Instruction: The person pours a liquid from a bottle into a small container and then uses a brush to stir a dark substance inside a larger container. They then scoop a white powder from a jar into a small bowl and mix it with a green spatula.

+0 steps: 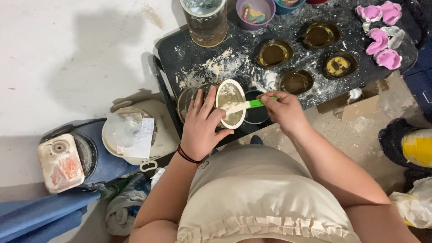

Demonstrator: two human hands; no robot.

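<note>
While left hand (201, 127) fingers grip the tilted cup (230, 104), right hand (282, 109) fingers pinch the green spatula (246, 105), lying crosswise, blade leftward.

- mixing bowl (230, 103): cream-white, smeared with pale paste
- spatula (252, 104): bright green handle
- tray (198, 54): black, dusted with white powder
- moulds (380, 40), upper right: pink
- cup (255, 12), top centre: purple
- wristband (188, 156): red and black

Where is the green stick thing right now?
In the head view, the green spatula is near the middle, held by the right hand. Its pale end reaches into the tilted white cup that the left hand holds over the dusty black tray.
</note>
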